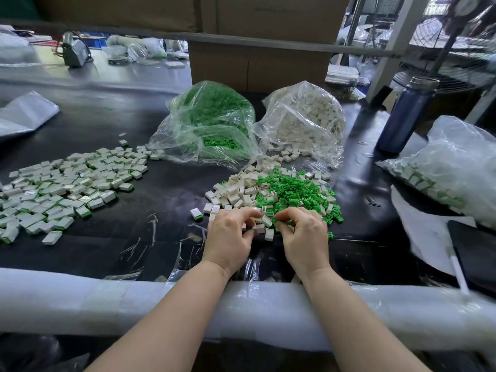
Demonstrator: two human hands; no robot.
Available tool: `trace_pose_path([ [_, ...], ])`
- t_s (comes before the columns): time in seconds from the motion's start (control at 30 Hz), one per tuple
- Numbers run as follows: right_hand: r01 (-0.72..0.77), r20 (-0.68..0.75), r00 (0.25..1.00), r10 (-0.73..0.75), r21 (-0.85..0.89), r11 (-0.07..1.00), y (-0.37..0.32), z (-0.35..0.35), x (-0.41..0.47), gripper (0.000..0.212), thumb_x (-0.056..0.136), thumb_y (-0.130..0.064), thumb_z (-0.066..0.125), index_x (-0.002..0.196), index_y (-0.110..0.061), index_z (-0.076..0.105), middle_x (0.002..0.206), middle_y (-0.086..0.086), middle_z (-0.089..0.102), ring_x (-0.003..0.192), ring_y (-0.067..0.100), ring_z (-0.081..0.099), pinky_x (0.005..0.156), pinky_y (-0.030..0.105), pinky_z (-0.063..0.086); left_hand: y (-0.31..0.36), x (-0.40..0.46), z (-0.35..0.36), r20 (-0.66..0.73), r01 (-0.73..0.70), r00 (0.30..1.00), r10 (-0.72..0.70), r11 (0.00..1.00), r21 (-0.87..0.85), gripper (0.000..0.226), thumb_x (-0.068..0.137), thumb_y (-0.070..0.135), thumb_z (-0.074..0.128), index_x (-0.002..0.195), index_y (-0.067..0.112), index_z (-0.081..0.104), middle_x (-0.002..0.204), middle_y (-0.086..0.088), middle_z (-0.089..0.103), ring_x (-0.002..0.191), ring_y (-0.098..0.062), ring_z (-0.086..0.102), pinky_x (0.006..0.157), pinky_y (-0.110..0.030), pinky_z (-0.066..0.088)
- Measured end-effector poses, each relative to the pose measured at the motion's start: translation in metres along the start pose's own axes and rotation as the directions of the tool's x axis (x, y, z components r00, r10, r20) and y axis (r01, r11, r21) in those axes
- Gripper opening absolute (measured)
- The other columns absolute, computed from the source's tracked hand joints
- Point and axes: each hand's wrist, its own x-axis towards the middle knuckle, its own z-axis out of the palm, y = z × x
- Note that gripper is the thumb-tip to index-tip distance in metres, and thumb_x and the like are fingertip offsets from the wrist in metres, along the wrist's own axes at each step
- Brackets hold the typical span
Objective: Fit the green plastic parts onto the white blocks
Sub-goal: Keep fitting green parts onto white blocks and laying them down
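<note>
Both hands dig at the near edge of the mixed pile on the bench, left hand point(230, 237) fingers curled round a white block point(259, 228), right hand point(303, 233) pinching a green part point(276, 220), and next, likely, comes aligning and pressing them together.

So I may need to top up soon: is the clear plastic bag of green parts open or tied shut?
Open. The clear plastic bag of green parts lies slumped on the black table, mouth gaping, green pieces showing inside.

Black worktable point(112, 124) — cardboard boxes point(257, 65), fan point(453, 55) behind.
</note>
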Motion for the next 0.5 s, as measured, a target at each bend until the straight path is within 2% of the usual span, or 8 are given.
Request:
trace_pose_path([
  [0.1,0.016,0.028,0.999,-0.019,0.095,0.995,-0.003,-0.001,-0.001,0.020,0.086,-0.004,0.060,0.101,-0.014,0.070,0.094,-0.002,0.064,0.092,0.018,0.053,0.085,0.031,0.042,0.002,0.000,-0.002,0.014,0.011,1.000,-0.010,0.999,-0.042,0.032,0.087,0.008,0.061,0.110,0.029,0.066,0.087,0.011,0.053,0.091,-0.013,0.043,0.091,-0.029,0.036],
  [0.2,0.040,0.119,0.991,-0.065,0.203,0.978,-0.009,-0.002,-0.003,0.014,0.084,-0.002,0.061,0.088,-0.012,0.070,0.088,-0.004,0.062,0.086,0.016,0.056,0.080,0.026,0.044,0.002,0.002,-0.004,0.001,0.070,0.997,-0.071,0.987,-0.145,0.022,0.087,0.009,0.061,0.101,0.024,0.069,0.091,0.003,0.056,0.096,-0.022,0.051,0.093,-0.040,0.041],
  [0.27,0.051,0.214,0.971,-0.105,0.242,0.969,-0.012,-0.001,-0.005,0.014,0.081,-0.001,0.061,0.083,-0.012,0.069,0.085,-0.003,0.065,0.083,0.015,0.059,0.080,0.027,0.047,0.002,0.002,-0.005,-0.010,0.097,0.995,-0.102,0.974,-0.204,0.014,0.086,0.011,0.062,0.094,0.021,0.068,0.090,0.002,0.059,0.094,-0.026,0.053,0.089,-0.045,0.044],
  [0.33,0.069,0.266,0.956,-0.120,0.193,0.979,-0.012,0.001,-0.006,0.013,0.082,-0.002,0.061,0.086,-0.012,0.068,0.088,0.000,0.067,0.086,0.017,0.060,0.083,0.029,0.048,0.003,0.002,-0.005,-0.020,0.107,0.993,-0.115,0.965,-0.240,0.011,0.086,0.011,0.062,0.091,0.019,0.067,0.084,0.009,0.056,0.093,-0.027,0.055,0.087,-0.046,0.046],
  [0.4,0.081,0.245,0.963,-0.111,0.127,0.989,-0.009,0.002,-0.004,0.013,0.086,-0.004,0.058,0.092,-0.011,0.067,0.094,0.002,0.067,0.090,0.018,0.059,0.084,0.025,0.045,0.003,0.003,-0.005,-0.013,0.108,0.993,-0.115,0.963,-0.247,0.010,0.086,0.012,0.063,0.091,0.020,0.066,0.081,0.013,0.054,0.092,-0.026,0.056,0.087,-0.046,0.047],
  [0.5,0.084,0.183,0.978,-0.100,0.095,0.992,-0.005,0.003,-0.002,0.019,0.091,-0.006,0.054,0.104,-0.011,0.067,0.102,0.002,0.064,0.091,0.017,0.055,0.081,0.018,0.038,0.001,0.003,-0.004,0.017,0.110,0.994,-0.109,0.959,-0.260,0.009,0.086,0.016,0.063,0.093,0.022,0.065,0.083,0.005,0.059,0.088,-0.026,0.057,0.082,-0.045,0.050],
])
